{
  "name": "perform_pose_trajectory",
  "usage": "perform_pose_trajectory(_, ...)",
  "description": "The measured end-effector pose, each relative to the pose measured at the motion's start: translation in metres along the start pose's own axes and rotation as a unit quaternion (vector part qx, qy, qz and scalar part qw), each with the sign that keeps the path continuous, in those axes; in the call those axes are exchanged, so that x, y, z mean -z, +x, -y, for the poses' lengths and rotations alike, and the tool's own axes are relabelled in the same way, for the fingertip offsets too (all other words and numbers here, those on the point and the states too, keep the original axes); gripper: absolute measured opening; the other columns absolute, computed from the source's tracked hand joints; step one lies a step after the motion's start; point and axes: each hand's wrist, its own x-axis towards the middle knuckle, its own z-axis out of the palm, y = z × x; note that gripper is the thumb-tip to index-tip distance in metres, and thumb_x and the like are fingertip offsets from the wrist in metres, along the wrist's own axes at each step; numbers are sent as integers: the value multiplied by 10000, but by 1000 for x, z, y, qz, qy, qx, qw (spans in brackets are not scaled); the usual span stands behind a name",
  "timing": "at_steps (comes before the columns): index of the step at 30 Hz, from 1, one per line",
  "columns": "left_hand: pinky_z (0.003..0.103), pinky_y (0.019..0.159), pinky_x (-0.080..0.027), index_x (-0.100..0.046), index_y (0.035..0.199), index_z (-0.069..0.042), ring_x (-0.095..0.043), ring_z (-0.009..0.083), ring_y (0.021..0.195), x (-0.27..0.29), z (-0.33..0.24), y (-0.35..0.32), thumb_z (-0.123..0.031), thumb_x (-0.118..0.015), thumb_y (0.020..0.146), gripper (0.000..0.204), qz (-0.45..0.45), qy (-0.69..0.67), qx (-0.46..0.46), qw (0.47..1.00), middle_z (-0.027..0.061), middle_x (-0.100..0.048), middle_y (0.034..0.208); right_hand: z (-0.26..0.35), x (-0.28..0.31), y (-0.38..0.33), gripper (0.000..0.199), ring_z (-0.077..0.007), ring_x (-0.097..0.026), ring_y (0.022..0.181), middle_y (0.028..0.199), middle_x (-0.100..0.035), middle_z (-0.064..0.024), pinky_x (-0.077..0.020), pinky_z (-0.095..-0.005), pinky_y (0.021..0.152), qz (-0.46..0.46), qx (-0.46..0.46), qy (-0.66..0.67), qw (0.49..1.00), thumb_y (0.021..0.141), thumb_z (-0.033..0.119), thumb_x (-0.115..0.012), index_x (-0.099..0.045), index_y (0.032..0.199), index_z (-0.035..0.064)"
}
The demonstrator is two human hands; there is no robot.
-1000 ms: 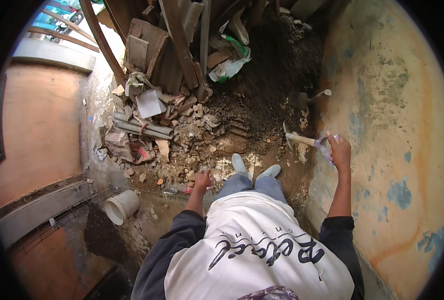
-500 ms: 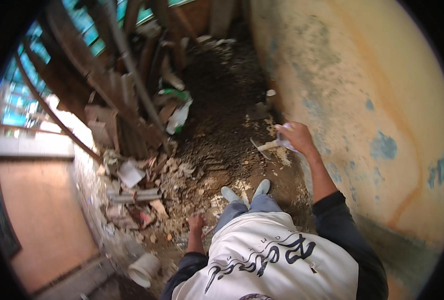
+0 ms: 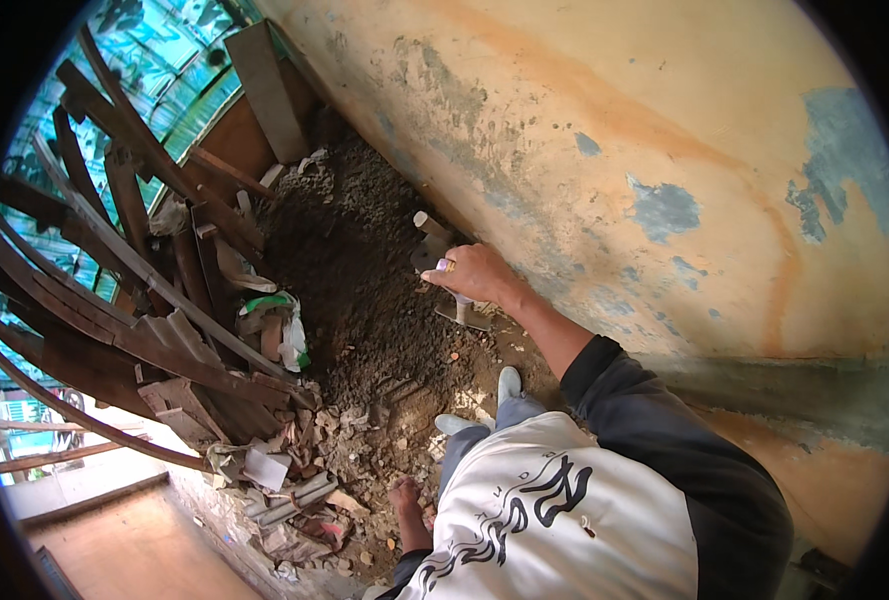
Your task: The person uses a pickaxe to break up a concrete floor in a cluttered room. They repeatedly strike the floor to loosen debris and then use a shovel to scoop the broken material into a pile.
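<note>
My right hand (image 3: 472,274) reaches out near the wall, its fingers closed around a short tool with a pale handle and a flat, wide metal blade (image 3: 462,317). The blade is low, close to the dirt. Some whitish-purple material shows at the grip, and a ring is on one finger. Just beyond this hand stands a short pale cylinder (image 3: 430,224), beside a dark flat piece on the ground. My left hand (image 3: 404,494) hangs low by my left leg with its fingers curled. What it holds, if anything, is hidden.
Dark loose soil (image 3: 349,270) covers the ground ahead. Wooden planks and poles (image 3: 154,270) lean on the left above rubble and scraps (image 3: 304,490). A green-and-white plastic bag (image 3: 286,335) lies by them. A peeling yellow wall (image 3: 604,130) runs along the right.
The view has turned to the right. My right hand and its tool have swung to stand nearer the pale cylinder, with the blade now lower. My left hand stays low and curled.
</note>
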Motion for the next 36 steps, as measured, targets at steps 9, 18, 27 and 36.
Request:
perform_pose_trajectory(9, 314, 644, -494, -556, 1238, -58, -613, 153, 787, -29, 1, 1, -133, -670, 830, 431, 81, 110, -79, 987, 55, -644, 989, -31, 30, 14, 568, -358, -685, 816, 805, -700, -181, -532, -427, 760, -64, 5, -10, 998, 790, 598, -652, -720, 858, 39)
perform_pose_trajectory(18, 278, 632, -484, -553, 1264, -32, -614, 152, 784, -69, -42, -127, -216, -616, 927, 389, 73, 170, 50, 981, 53, -657, 957, -42, 38, 25, 571, -376, -662, 794, 811, -680, -202, -501, -445, 704, -89, 11, -29, 996, 787, 598, -660, -684, 805, 28)
perform_pose_trajectory(27, 349, 730, -552, -581, 1218, -32, -640, 207, 862, -40, 1, -164, -243, -631, 923, 367, 88, 90, 78, 989, 93, -651, 1066, -24, 40, 24, 566, -361, -663, 744, 794, -678, -217, -488, -429, 673, -44, 14, 11, 999, 799, 564, -682, -681, 829, -1)
perform_pose_trajectory(36, 338, 649, -553, -618, 1130, -26, -645, 189, 780, -76, 25, -120, -218, -623, 916, 287, 11, 32, 1, 999, 74, -658, 945, -38, 23, 25, 537, -303, -646, 657, 693, -663, -174, -484, -395, 653, -32, 17, 22, 999, 815, 544, -680, -692, 840, 8)
